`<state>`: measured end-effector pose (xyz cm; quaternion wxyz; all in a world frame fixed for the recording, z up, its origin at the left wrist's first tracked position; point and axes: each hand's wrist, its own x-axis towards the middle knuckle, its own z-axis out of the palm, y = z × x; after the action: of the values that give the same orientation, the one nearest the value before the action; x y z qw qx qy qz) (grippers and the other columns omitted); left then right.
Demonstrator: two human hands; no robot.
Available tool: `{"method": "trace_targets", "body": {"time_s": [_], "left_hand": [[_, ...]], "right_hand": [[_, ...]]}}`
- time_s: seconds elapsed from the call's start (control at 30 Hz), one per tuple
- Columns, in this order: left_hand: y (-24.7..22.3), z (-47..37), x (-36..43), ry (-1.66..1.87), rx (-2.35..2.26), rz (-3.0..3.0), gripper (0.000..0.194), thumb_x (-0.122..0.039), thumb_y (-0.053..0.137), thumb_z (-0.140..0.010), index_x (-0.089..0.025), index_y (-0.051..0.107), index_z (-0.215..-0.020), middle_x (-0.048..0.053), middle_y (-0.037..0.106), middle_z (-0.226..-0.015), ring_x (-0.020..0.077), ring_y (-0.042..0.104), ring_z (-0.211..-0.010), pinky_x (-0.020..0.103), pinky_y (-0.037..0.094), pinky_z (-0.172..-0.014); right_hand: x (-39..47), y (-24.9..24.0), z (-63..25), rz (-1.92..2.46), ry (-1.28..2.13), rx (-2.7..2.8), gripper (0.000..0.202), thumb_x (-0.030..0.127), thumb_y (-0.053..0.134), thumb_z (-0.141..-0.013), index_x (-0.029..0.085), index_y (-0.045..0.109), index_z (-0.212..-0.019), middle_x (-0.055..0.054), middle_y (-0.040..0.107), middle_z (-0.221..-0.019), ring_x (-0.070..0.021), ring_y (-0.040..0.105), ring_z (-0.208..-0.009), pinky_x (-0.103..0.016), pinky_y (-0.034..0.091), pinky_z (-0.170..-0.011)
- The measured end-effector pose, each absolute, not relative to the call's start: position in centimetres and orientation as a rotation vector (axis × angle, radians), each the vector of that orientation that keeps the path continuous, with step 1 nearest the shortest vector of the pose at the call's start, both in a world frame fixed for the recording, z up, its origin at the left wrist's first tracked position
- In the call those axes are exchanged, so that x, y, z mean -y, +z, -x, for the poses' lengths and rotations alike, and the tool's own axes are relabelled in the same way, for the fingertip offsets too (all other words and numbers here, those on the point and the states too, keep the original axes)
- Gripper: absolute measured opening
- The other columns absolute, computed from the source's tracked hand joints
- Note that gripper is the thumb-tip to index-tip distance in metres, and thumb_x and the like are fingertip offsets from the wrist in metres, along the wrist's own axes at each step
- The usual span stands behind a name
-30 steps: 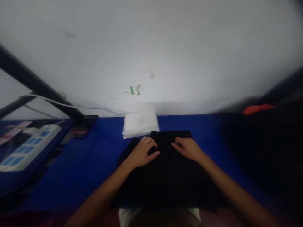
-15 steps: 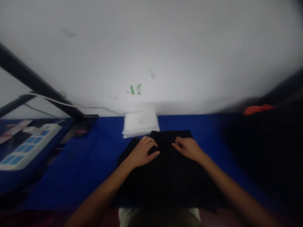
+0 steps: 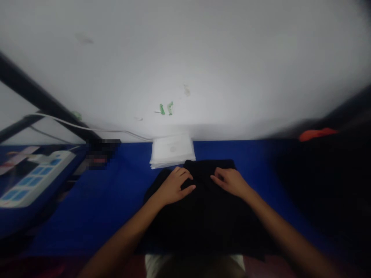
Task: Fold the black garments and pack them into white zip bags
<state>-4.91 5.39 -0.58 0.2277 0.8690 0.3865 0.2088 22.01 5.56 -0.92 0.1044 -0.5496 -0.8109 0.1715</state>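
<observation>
Black cloth [image 3: 203, 216] lies spread over the near middle of the blue table surface [image 3: 95, 216]. My left hand [image 3: 177, 186] rests on its upper left part, with the thumb apart from the bent fingers. On the upper right part lies my right hand [image 3: 229, 180], its fingers curled and its thumb pointing inward; a gap shows between thumb and fingers. Neither hand visibly pinches the fabric. Just beyond the cloth sits a white stack of flat sheets or packets [image 3: 172, 150].
A white power strip [image 3: 34, 181] with blue sockets is at the left. A white cable [image 3: 110, 130] runs along the wall to the white stack. Dark metal bars [image 3: 34, 88] stand at left. An orange item [image 3: 317, 134] and dark material lie at right.
</observation>
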Motion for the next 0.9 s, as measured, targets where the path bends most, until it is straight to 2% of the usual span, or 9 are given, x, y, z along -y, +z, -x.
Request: {"method": "trace_targets", "body": {"time_s": [0.9], "left_hand": [[-0.49, 4.95, -5.37, 0.570, -1.053, -2.380, 0.021, -0.039, 0.058, -0.091, -0.023, 0.061, -0.104, 0.006, 0.061, -0.107, 0.0240, 0.051, -0.103, 0.042, 0.043, -0.095]], "right_hand": [[-5.63, -0.94, -22.04, 1.627, 0.524, 2.404, 0.030, 0.043, 0.047, -0.095, 0.021, 0.055, -0.077, -0.001, 0.067, -0.069, -0.0158, 0.060, -0.062, -0.026, 0.030, -0.056]]}}
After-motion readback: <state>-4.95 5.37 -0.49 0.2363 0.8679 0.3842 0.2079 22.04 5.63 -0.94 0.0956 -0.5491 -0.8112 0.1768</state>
